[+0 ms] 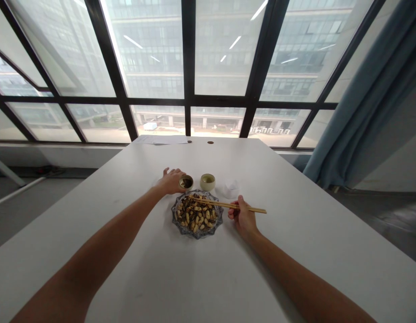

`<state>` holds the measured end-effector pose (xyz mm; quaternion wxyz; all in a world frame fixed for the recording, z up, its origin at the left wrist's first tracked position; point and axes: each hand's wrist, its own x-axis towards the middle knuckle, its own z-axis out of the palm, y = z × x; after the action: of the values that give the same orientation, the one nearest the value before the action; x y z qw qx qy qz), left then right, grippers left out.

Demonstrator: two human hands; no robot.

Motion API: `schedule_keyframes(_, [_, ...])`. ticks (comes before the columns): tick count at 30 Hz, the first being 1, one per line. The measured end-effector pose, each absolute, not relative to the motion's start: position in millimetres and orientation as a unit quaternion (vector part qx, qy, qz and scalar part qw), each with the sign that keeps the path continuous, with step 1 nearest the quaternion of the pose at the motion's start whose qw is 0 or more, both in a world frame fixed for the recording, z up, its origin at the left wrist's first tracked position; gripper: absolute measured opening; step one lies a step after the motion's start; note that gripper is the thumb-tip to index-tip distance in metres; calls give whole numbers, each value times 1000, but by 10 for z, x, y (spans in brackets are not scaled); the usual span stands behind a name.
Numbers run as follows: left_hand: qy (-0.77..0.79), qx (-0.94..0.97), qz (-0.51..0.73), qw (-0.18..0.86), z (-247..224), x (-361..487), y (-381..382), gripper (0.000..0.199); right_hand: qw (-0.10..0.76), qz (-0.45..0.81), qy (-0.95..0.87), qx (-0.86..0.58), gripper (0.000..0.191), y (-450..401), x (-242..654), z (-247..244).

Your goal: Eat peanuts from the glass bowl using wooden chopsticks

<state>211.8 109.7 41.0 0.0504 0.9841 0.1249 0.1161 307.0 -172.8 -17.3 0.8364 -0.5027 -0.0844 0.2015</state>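
Note:
My left hand [171, 181] grips a small cup [181, 185] from its left side; dark bits, which look like sunflower seeds, lie inside it. The cup leans a little toward me, just behind a scalloped glass dish [177, 227]. Unshelled peanuts [201, 220] and dark sunflower seeds fill the dish. In my right hand [243, 216] is a pair of wooden chopsticks [224, 205], held nearly level from the right. Their tips reach into the back left of the dish's contents. Whether anything is pinched between the tips is too small to tell.
A second small pale cup [207, 182] with yellowish liquid stands behind the dish. To its right is a clear or white container [231, 189]. Paper sheets [161, 140] lie at the white table's [154, 278] far edge, before windows. A blue curtain [356, 112] hangs right.

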Motion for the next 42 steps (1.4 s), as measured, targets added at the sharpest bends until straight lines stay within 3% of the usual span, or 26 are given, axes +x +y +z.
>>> schedule_keyframes(7, [129, 982, 131, 46, 357, 2086, 1084, 59, 833, 85, -150, -526, 53, -1733, 3015, 28])
schedule_keyframes(10, [125, 982, 132, 47, 325, 2097, 1115, 60, 784, 11, -238, -574, 47, -1668, 2970, 163])
schedule_keyframes(17, [118, 983, 133, 42, 334, 2108, 1121, 62, 653, 15, -433, -621, 30, -1158, 2931, 377])
schedule_keyframes(20, [124, 984, 123, 38, 337, 2117, 1132, 61, 626, -2, -467, -625, 35, -1090, 2934, 464])
schedule_keyframes(27, [144, 983, 96, 56, 333, 2201, 1201, 60, 706, 36, -337, -623, 56, -1630, 3050, 739])
schedule_keyframes(31, [151, 983, 83, 56, 363, 2188, 1165, 61, 665, 66, -346, -659, 67, -1879, 3071, 873])
schedule_keyframes(38, [185, 936, 291, 76, 174, 1725, 1150, 57, 522, 141, -468, -698, 62, -1956, 3006, 744])
schedule_keyframes(42, [229, 887, 384, 115, -61, 1447, 1210, 57, 495, 106, -520, -688, 54, -1879, 2988, 547])
